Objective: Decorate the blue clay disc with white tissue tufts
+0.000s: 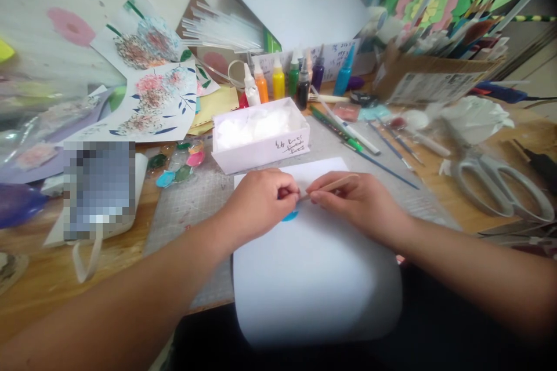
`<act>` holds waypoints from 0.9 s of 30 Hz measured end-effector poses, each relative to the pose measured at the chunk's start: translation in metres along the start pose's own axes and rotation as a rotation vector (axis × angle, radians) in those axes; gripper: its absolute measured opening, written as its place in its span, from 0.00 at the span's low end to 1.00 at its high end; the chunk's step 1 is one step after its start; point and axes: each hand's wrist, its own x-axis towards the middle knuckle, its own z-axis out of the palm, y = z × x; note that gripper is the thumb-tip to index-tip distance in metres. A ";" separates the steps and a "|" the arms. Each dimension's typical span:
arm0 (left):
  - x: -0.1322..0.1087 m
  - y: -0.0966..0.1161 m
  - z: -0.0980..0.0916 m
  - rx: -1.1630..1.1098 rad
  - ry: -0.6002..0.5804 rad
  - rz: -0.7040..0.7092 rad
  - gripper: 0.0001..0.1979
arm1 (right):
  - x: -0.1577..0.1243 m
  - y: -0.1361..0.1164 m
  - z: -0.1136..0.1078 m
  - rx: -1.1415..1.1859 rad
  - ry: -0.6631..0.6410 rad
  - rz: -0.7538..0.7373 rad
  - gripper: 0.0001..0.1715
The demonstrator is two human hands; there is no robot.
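My right hand (361, 200) pinches a flat wooden craft stick (342, 182), its lower end pointing toward my left fingertips. My left hand (263, 200) is closed, with thumb and fingers pressed together; what it holds, if anything, is hidden. Just under those fingertips shows a small blue round piece (289, 216), partly covered by the hand. Whether the left fingers touch it I cannot tell. Both hands are over a large white sheet of paper (313, 284), which hangs past the table's front edge.
Behind the hands stands a white box (261, 153) with white fluffy filling. Several paint bottles (278, 78) line up beyond it. Brushes (383, 168) and large scissors (500, 174) lie right. Small paint pots (183, 173) and painted flower sheets (156, 98) are left, on or beside a grey cutting mat (187, 232).
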 end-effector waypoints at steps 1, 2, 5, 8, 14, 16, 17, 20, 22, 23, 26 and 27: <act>0.000 -0.001 0.000 -0.016 -0.006 -0.015 0.06 | 0.000 0.000 0.001 -0.008 0.000 -0.003 0.10; 0.000 -0.001 0.000 -0.039 -0.014 -0.034 0.06 | 0.000 0.000 0.001 -0.016 -0.001 -0.007 0.10; -0.002 -0.004 -0.004 -0.121 -0.020 -0.089 0.04 | 0.002 0.001 0.003 -0.041 -0.001 -0.017 0.10; -0.004 -0.006 -0.012 -0.134 -0.031 -0.115 0.03 | 0.005 -0.001 0.005 -0.071 -0.023 -0.010 0.10; -0.004 -0.008 -0.017 -0.039 -0.103 -0.038 0.04 | 0.012 -0.004 0.004 -0.007 -0.047 0.104 0.12; -0.003 -0.008 -0.015 -0.027 -0.093 0.021 0.04 | 0.013 -0.004 0.002 0.013 -0.056 0.120 0.11; -0.003 -0.008 -0.014 -0.029 -0.084 0.044 0.04 | 0.014 -0.004 0.001 0.025 -0.067 0.126 0.10; -0.002 -0.007 -0.016 -0.054 -0.011 0.024 0.04 | 0.014 0.000 -0.005 0.184 -0.087 0.191 0.09; -0.001 -0.008 -0.020 -0.090 0.070 -0.044 0.04 | 0.013 0.005 -0.009 0.332 -0.034 0.234 0.10; -0.001 -0.009 -0.022 -0.117 0.111 -0.073 0.04 | 0.012 0.007 -0.011 0.374 0.005 0.239 0.11; -0.002 -0.015 -0.028 -0.177 0.199 -0.103 0.04 | 0.012 0.011 -0.018 0.337 0.077 0.181 0.13; -0.002 -0.017 -0.030 -0.157 0.219 -0.097 0.04 | 0.013 0.010 -0.021 0.297 0.078 0.143 0.15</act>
